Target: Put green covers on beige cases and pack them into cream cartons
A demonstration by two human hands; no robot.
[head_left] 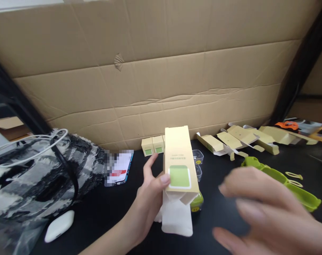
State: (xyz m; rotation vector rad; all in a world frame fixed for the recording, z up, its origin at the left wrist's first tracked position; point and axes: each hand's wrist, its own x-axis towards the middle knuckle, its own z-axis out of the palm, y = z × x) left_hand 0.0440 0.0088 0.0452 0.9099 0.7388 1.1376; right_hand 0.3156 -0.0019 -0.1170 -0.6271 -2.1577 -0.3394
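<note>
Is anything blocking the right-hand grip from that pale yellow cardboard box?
Nothing visible blocks the right-hand grip from the pale yellow cardboard box; a green container shows behind the box's lower right edge, out of the way.

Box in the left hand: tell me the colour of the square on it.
The square on the box is green, edged in white; head view.

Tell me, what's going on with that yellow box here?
A person's left hand holds a pale yellow box, its near end open with a white flap sticking out. The right hand, blurred, is apart from the box, with nothing visible in it. Opened boxes lie at the back right, and a green molded piece lies partly behind the right hand.
</note>
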